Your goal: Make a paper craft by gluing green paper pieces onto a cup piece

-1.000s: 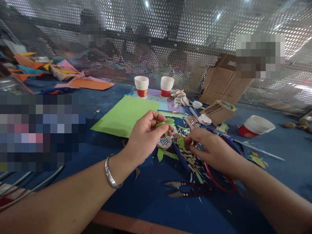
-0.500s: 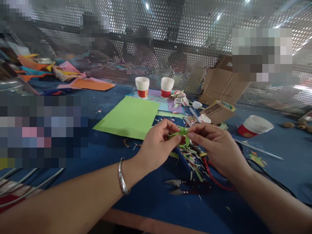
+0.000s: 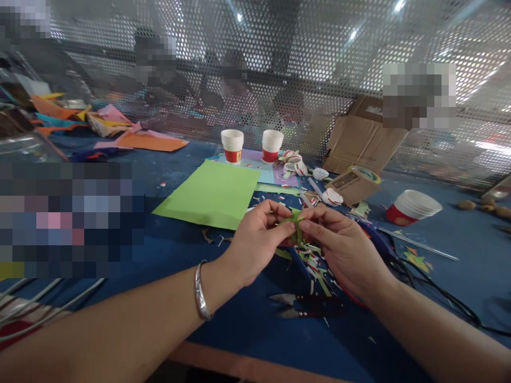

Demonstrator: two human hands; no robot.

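Observation:
My left hand [image 3: 255, 242] and my right hand [image 3: 343, 250] meet above the blue table [image 3: 167, 255], both pinching a small green paper piece [image 3: 296, 218] between their fingertips. A silver bangle sits on my left wrist. Below the hands lies a pile of paper scraps [image 3: 315, 260]. Small thread snips [image 3: 307, 307] with dark red handles rest on the table near my right wrist.
A green paper sheet [image 3: 211, 194] lies ahead left. Two red-and-white paper cups [image 3: 232, 146] stand behind it, a cup stack [image 3: 413, 207] lies at right. Cardboard box [image 3: 365, 135], small carton [image 3: 353, 183], black cables [image 3: 431, 287], coloured paper [image 3: 120, 133] far left, perforated metal screen behind.
My right hand lifted off the scrap pile and came up to my left hand; both now pinch the green piece together, held a little lower and more to the right.

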